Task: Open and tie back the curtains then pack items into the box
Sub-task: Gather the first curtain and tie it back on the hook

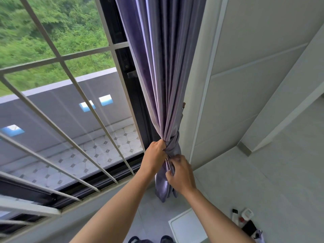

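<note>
In the head view, the purple curtain (163,67) is hanging gathered into one narrow bundle at the right end of the window, between the dark window frame (122,55) and the white wall (245,95). Low on the bundle, the fabric is sitting in a thick knot (172,143), and below it the loose end of the curtain is hanging down close to the floor (263,181). The left hand (155,155) is reaching in from the lower left and its grip is closing around the left side of the knot, with the fingers curled into the cloth. The right hand (180,173) is just below and to the right of the knot, and its fingers are pinching the folds of the hanging end; how much cloth it is holding I cannot tell, because the back of the hand is covering it. The two hands are staying near each other but not touching. Outside the glass, white bars (59,58) are crossing the window, and green trees and a tiled balcony are showing behind them. On the floor near the bottom edge, a white box (188,228) is lying open, and just to its right some small items (245,220) are lying in a loose group, too small to name surely. Two dark shoe tips are showing at the bottom edge.
</note>
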A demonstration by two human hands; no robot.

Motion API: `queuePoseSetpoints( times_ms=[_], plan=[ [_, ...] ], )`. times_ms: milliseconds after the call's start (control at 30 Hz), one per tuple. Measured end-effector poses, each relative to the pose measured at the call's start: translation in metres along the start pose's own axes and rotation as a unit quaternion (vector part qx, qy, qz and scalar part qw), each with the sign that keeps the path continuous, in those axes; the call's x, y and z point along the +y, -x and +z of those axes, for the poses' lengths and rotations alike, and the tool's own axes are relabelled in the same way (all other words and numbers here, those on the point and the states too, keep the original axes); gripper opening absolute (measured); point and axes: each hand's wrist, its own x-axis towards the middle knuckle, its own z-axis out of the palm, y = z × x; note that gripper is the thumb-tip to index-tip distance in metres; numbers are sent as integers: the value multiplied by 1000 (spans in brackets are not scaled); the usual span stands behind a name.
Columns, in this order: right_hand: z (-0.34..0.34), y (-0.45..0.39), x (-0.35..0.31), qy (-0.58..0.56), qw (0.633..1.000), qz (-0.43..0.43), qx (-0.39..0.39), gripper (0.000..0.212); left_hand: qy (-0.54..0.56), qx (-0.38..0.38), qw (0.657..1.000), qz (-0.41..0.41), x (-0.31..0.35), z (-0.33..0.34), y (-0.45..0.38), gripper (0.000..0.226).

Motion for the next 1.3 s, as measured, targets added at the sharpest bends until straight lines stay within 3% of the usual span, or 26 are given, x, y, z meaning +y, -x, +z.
queuePoseSetpoints(
  times_ms=[167, 400, 500, 667, 833, 967, 1067, 1200, 1300],
  plan=[
    [8, -24, -2, -49, 992, 116, 26, 78, -10, -9, 1000, -6, -4, -5, 1, 15],
    [12, -50, -24, -76, 989, 110, 65, 99, 48, -4, 997, -55, -11, -11, 1, 32],
    [18, -55, -26, -90, 987, 97, 92, 97, 83, 15, 995, -61, -16, -14, 0, 24],
    [27, -60, -29, -135, 982, 97, 86, 88, 89, 9, 995, -54, -26, -20, 3, 38],
    [30, -60, -27, -139, 981, 103, 84, 89, 92, -8, 995, -29, -24, -26, 1, 7],
    [25, -60, -26, -132, 983, 103, 77, 82, -33, 27, 999, 15, -29, -32, -4, 11],
    [18, -60, -28, -117, 987, 87, 68, 79, -73, 43, 996, -16, -32, -37, -4, 27],
    [16, -60, -30, -109, 989, 81, 57, 79, -21, 64, 995, -69, -32, -29, -4, 27],
    [15, -56, -31, -120, 986, 96, 68, 79, 37, 118, 988, -94, -24, -22, -4, 14]
  ],
)
